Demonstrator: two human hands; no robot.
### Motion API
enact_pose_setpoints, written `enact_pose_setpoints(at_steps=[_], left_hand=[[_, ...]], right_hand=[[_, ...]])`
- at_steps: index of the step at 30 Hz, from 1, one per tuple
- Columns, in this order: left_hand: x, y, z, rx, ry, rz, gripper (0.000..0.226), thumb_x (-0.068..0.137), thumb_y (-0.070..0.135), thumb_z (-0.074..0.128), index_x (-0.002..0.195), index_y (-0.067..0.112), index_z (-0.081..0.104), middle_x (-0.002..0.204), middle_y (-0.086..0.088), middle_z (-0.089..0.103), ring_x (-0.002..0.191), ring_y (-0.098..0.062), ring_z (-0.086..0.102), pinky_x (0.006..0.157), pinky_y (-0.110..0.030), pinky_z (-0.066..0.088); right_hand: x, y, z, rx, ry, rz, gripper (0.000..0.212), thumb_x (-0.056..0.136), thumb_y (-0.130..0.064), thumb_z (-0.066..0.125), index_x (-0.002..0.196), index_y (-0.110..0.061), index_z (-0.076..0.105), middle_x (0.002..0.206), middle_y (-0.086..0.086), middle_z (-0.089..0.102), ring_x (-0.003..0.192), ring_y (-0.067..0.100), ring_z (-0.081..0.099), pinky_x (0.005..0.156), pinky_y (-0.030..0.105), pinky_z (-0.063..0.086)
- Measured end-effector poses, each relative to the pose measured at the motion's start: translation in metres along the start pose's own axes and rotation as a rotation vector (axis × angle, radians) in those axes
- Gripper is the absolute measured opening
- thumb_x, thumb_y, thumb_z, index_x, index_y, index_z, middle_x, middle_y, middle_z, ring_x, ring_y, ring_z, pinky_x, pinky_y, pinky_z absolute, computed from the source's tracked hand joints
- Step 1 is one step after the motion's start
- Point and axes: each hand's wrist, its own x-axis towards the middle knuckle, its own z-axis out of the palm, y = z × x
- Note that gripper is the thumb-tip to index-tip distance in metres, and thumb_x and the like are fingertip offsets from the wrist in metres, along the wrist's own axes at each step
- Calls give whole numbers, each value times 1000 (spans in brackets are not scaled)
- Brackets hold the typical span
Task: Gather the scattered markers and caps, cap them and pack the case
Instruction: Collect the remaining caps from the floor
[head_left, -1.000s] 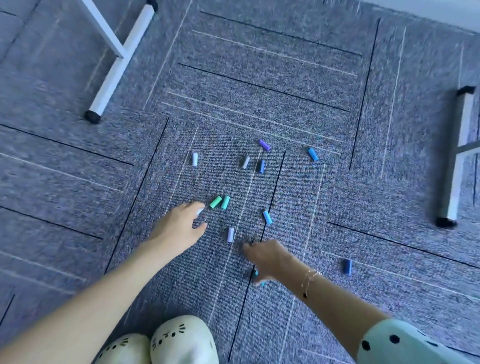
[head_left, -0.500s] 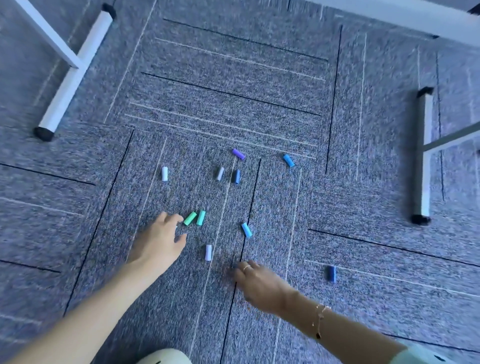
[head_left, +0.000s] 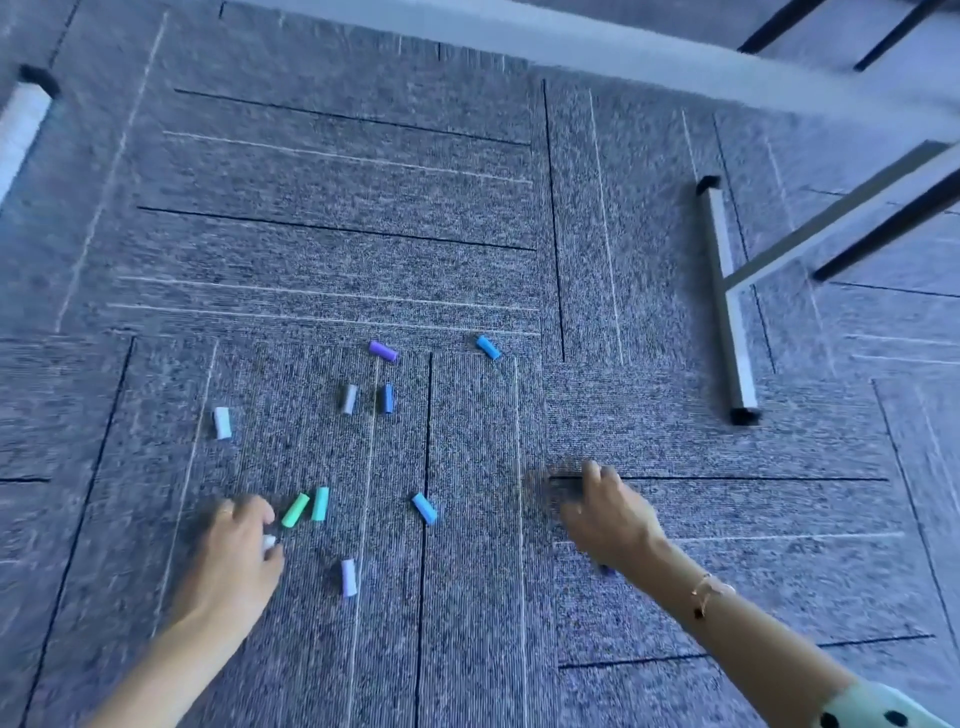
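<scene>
Clearly the gathering step: left hand (head_left: 234, 556) fingers clamped on a white cap (head_left: 268, 542) just beside the green cap (head_left: 295, 510) — other caps lie scattered on the carpet (head_left: 337, 234). Right hand (head_left: 605, 514) is blurred, grip unclear. Next — pinch the green cap.

Nine loose caps (head_left: 349, 577) lie plain to see on the carpet (head_left: 337, 234), plus a white one (head_left: 268, 542) pinched in the left hand (head_left: 234, 551). Two hands in all, the right hand (head_left: 608, 514) among them. Two table legs (head_left: 730, 301) stand on the floor.
</scene>
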Motion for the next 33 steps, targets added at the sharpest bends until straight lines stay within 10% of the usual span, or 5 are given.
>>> enact_pose_setpoints(at_steps=[6,18,22,26,33], left_hand=[[1,-4,0,-63,39,-14,24,78,5,70,97,10,56,92,-5,50,61,-10,55,53,-26,51],[-9,16,15,-190,8,88,10,90,3,54,90,12,49,106,-2,43,64,-7,41,52,-17,35],[-16,20,27,-82,-95,141,13,99,18,38,96,9,47,113,-11,49,66,-6,47,53,-21,45],[-22,21,29,161,-164,229,39,92,48,47,109,13,45,91,5,49,54,-3,42,45,-17,43],[-22,24,21,212,-224,337,26,97,33,48,117,16,47,126,-1,50,53,1,41,50,-13,43]], right_hand=[[-11,33,10,-31,-274,67,46,95,-29,49,130,-1,35,107,6,48,86,11,56,67,16,52],[-1,9,0,-26,-85,224,33,93,-18,48,122,-3,48,73,0,37,82,22,42,85,34,46],[2,-35,-18,-57,47,20,29,101,-28,32,114,-8,49,95,8,54,68,18,53,64,29,51],[9,-75,-14,80,129,-232,16,100,-21,33,106,-9,40,70,-1,54,48,10,43,42,20,39],[17,-120,0,62,209,-472,19,94,1,35,107,-7,47,96,5,56,78,19,51,66,26,46]])
